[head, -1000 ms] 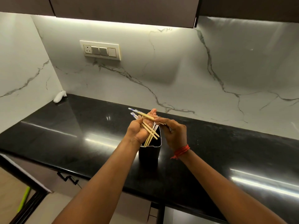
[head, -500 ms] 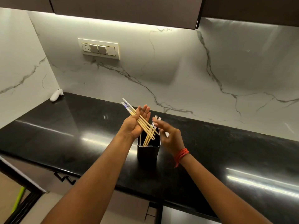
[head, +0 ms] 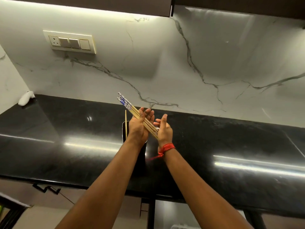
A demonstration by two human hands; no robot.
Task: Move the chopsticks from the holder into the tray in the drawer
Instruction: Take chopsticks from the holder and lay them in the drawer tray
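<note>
The left hand (head: 138,128) holds a bundle of chopsticks (head: 130,106) between thumb and fingers. The fingers are nearly straight and point up and away, and the sticks lie slantwise across the palm. Their blue-and-white patterned ends stick out up and to the left, above the thumb, while the plain wooden tips run down to the right.

The right hand (head: 164,131) stands just beside the left hand with its palm turned toward the bundle. Its fingers are loose and uncurled and its thumb is raised. It grips nothing, and the lower tips of the sticks meet its palm near the heel. A red thread (head: 167,148) is tied round that wrist, with a loose end trailing to the left.

Directly below and behind the left hand is the dark holder (head: 124,134), mostly hidden by the hand and forearm. It stands about midway along the bench (head: 66,154), between the front and back edges. A single chopstick (head: 126,121) remains in it, upright against the left wall — plain tip uppermost.

The bench is glossy black stone with streaks of reflected light. A small white object (head: 26,98) lies in its back left corner, well apart from the holder. Behind the bench rises a white marble wall with grey veins, carrying a switch panel (head: 71,42) up on the left — dark cabinets hang above it.
</note>
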